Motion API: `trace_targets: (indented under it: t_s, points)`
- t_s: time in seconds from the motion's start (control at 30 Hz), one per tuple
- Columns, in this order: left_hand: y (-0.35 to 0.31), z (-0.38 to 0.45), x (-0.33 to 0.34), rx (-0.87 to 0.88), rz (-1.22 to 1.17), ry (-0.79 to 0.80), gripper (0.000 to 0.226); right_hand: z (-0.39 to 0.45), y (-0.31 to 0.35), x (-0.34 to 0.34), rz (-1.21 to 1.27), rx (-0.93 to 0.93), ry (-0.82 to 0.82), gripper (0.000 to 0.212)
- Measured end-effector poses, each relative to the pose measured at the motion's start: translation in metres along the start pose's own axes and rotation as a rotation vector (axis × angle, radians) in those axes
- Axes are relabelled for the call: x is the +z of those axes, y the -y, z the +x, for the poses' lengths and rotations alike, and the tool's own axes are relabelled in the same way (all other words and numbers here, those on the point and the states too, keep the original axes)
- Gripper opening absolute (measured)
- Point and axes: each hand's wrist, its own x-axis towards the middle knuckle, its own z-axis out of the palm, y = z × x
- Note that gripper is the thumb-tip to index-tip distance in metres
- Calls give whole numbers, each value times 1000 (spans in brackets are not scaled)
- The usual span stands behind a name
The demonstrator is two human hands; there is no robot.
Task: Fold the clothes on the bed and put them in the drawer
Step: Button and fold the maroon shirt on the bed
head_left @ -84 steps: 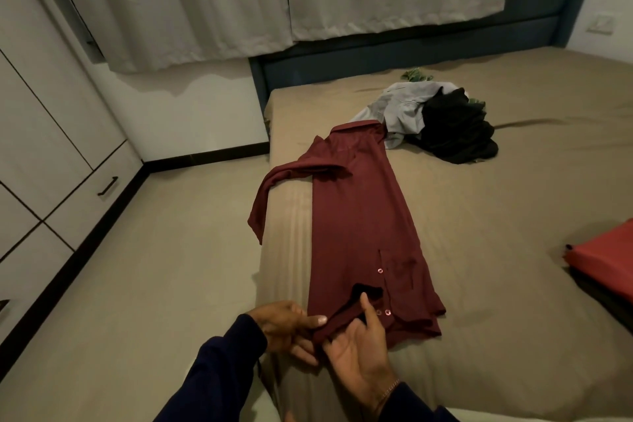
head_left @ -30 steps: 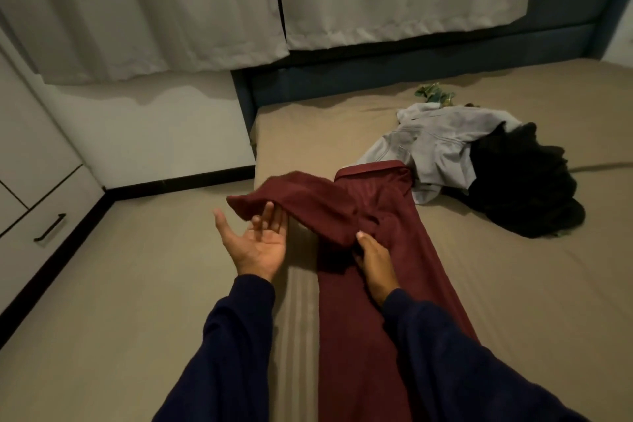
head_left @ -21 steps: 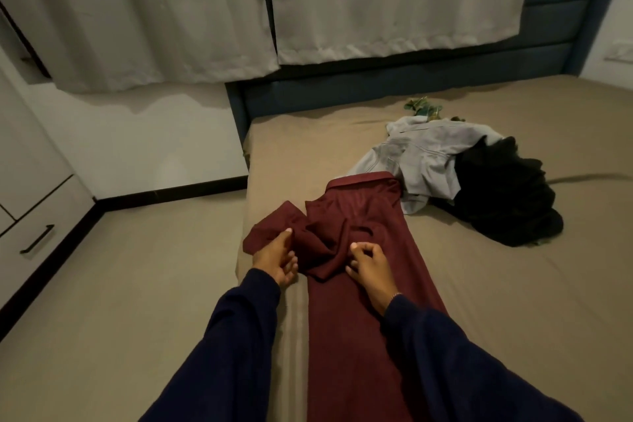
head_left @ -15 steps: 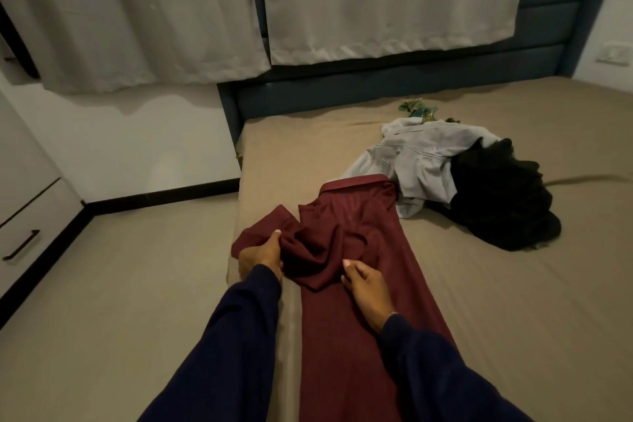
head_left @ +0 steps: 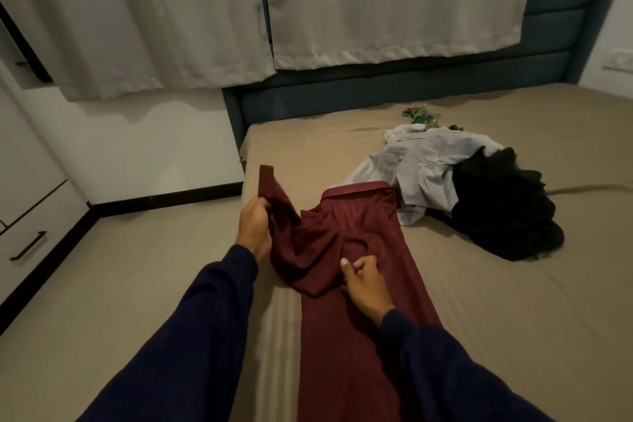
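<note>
1. Lifted since half a second ago, the sleeve (head_left: 274, 195) of the maroon shirt (head_left: 356, 284) now stands up off the bed's (head_left: 513, 336) left edge, gripped in the curled fingers of the left hand (head_left: 255, 228).
2. Resting on the shirt's body, the right hand (head_left: 363, 279) pinches a fold of cloth with bent fingers.
3. From the person the shirt runs lengthwise away toward the headboard (head_left: 376, 92), collar far; the raised sleeve lies left of that axis, so the left hand is nearer and would likely carry it rightward across the body.
4. Touching the collar end is a grey garment (head_left: 418, 161), a black garment (head_left: 503, 209) just beside it; drawers (head_left: 34, 233) stand well apart, across the floor.
</note>
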Motion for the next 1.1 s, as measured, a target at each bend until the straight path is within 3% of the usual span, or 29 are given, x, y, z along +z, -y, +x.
trace_targets:
  t_s: [0.07, 0.1, 0.17, 0.23, 0.27, 0.3, 0.33, 0.4, 0.43, 0.57, 0.67, 0.73, 0.87, 1.1]
  points:
    - [-27, -12, 18, -40, -57, 169, 24, -1, 37, -14, -185, -58, -111, 53]
    - [-42, -21, 26, -51, -5, 256, 29, -3, 61, -24, -292, -140, -203, 63]
    - [-62, -40, 45, -42, 121, 415, 37, -8, 107, -52, -340, -402, -284, 118]
    - [-70, -55, 66, -35, 262, 515, 38, -17, 148, -82, -316, -631, -156, 147]
    - [-73, -65, 72, -32, 337, 540, 37, -22, 163, -93, -300, -686, -40, 143]
    - [-75, -73, 76, -18, 403, 572, 34, -26, 173, -104, -265, -706, 79, 124]
    - [-74, -77, 78, 16, 455, 603, 32, -27, 177, -110, -239, -697, 156, 92]
    - [-67, -83, 79, 137, 510, 568, 27, -29, 179, -122, -250, -686, 90, 30]
    - [-61, -86, 78, 171, 491, 490, 23, -34, 177, -129, -262, -682, -10, 23]
    - [-16, -91, 52, 207, 461, 58, 16, -64, 182, -147, -258, -539, -583, 33]
    - [32, -104, 23, 152, 644, 38, 17, -93, 169, -160, 193, -145, -850, 38]
    - [60, -116, 11, 166, 792, 124, 13, -109, 143, -165, 318, 0, -890, 47]
    - [89, -133, 9, 252, 995, 301, 17, -125, 106, -175, 495, 90, -893, 52]
    - [105, -114, 30, 289, 1166, 351, 21, -91, 156, -222, 779, -90, -832, 58]
